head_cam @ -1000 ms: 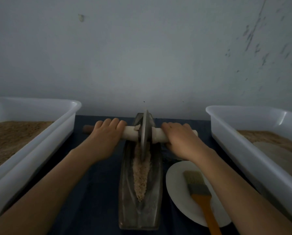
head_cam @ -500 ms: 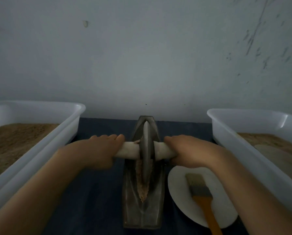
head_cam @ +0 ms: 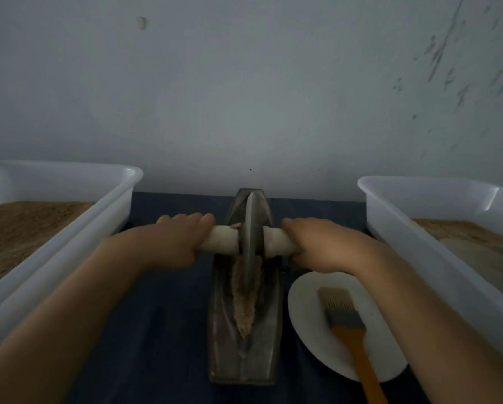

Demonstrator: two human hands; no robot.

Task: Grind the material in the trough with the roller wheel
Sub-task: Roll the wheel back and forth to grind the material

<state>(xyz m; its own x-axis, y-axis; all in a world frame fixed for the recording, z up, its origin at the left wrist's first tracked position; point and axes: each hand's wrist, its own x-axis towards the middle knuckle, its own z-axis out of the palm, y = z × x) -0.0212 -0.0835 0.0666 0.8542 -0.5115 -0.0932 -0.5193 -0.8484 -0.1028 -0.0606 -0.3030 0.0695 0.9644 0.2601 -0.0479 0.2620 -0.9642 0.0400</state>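
Coarse brown material is lying unground in the trough; I'm gripping the roller wheel axle, left hand and right hand clamped.

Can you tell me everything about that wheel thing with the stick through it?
The roller wheel is a thin, dark grey disc that looks like metal, standing upright on its edge in the long trough. A pale axle handle runs through its middle and sticks out both sides. The left hand grips one end, the right hand the other. Its lower edge sits in the crumbly brown material.
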